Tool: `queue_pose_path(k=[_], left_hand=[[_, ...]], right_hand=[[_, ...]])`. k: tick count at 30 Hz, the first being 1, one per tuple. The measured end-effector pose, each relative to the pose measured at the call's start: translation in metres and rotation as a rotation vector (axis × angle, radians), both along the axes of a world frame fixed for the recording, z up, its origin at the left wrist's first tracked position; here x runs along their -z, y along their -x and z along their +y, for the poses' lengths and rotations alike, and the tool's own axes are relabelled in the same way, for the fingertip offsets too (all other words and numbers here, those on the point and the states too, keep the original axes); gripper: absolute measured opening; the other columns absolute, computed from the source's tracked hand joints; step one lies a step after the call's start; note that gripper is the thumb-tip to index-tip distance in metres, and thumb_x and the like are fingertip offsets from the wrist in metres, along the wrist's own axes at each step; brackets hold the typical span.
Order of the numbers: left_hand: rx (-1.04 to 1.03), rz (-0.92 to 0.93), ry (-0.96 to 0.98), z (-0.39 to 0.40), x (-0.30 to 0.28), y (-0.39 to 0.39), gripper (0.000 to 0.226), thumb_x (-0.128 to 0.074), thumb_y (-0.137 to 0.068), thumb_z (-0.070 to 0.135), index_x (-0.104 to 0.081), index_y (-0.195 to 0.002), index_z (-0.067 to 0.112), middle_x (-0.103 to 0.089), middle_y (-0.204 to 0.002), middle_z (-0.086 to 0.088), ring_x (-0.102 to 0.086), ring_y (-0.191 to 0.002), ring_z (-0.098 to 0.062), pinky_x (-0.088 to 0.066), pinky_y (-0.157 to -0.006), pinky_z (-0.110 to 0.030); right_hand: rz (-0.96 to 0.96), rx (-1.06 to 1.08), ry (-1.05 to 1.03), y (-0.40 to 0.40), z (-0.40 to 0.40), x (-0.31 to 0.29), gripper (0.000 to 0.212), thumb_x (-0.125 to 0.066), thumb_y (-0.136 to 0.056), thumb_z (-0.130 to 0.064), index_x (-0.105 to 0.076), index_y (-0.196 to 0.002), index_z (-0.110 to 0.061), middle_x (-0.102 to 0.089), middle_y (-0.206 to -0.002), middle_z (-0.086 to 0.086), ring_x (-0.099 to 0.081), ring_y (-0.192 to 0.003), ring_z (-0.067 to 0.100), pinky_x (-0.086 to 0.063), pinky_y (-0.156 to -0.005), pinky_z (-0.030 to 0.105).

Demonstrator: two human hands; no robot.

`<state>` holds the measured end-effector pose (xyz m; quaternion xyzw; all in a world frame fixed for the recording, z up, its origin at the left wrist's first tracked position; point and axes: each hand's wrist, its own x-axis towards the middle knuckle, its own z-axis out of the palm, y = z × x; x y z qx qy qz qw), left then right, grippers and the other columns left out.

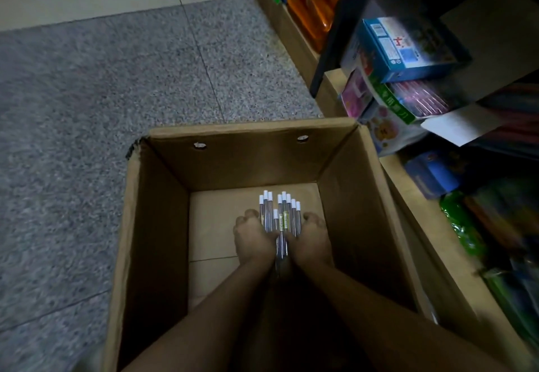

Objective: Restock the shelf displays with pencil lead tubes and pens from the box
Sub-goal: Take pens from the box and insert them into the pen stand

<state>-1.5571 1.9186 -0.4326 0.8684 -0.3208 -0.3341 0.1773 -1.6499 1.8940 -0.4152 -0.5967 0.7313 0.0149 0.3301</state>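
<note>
The grey speckled floor (102,94) fills the left of the view, and the open cardboard box (157,225) stands on it, close against the shelving so the stock has only a short way to travel. Deep inside the box the left hand (252,236) curls its fingers round one side of a bundle of pencil lead tubes (280,215), white caps pointing away from the person. The tubes lie on or just above the box bottom, squeezed side by side between both hands, probably so the loose, slippery lot comes up together instead of one by one. The right hand (313,238) presses in from the other side, fingers curled likewise. Further right, the shelf (335,50) holds coloured packets and a blue carton (408,47), tilted on a stack; where the tubes belong there I cannot tell.
</note>
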Motion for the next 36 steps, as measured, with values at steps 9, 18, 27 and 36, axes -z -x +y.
queue_pose_path(k=[9,18,27,36], left_hand=[[-0.021,0.041,-0.005,-0.001,0.003,0.014,0.021,-0.068,-0.085,0.011,-0.058,-0.103,0.009,-0.058,-0.111,-0.011,-0.06,-0.096,-0.026,-0.049,-0.083,-0.032],[-0.042,0.152,0.022,0.001,0.008,0.014,0.022,-0.054,-0.092,0.008,-0.063,-0.111,0.003,-0.064,-0.113,-0.018,-0.06,-0.105,-0.033,-0.044,-0.083,-0.031],[-0.157,0.602,0.141,0.03,-0.033,0.014,0.013,-0.037,-0.103,0.013,-0.048,-0.096,0.01,-0.057,-0.08,-0.011,-0.052,-0.065,-0.019,-0.045,-0.059,-0.028],[0.068,0.905,0.304,0.087,-0.153,0.021,0.022,-0.056,-0.097,0.028,-0.062,-0.102,0.007,-0.052,-0.064,-0.004,-0.046,-0.052,-0.014,-0.038,-0.05,-0.027]], right_hand=[[-0.035,0.132,-0.051,-0.005,0.0,0.002,0.031,-0.07,-0.088,-0.027,-0.063,-0.112,-0.01,-0.066,-0.114,0.009,-0.062,-0.107,0.025,-0.043,-0.074,0.024],[-0.118,0.188,-0.125,0.004,0.004,0.003,0.026,-0.057,-0.095,-0.019,-0.061,-0.113,-0.001,-0.063,-0.119,0.017,-0.06,-0.11,0.031,-0.043,-0.075,0.027],[-0.316,0.223,-0.169,0.02,0.033,-0.051,0.024,-0.06,-0.093,-0.018,-0.066,-0.114,-0.009,-0.068,-0.116,0.013,-0.063,-0.107,0.028,-0.051,-0.091,0.034],[-0.562,-0.028,-0.04,0.056,0.089,-0.174,0.016,-0.063,-0.092,-0.006,-0.069,-0.103,0.004,-0.069,-0.082,0.011,-0.062,-0.071,0.011,-0.048,-0.067,0.018]])
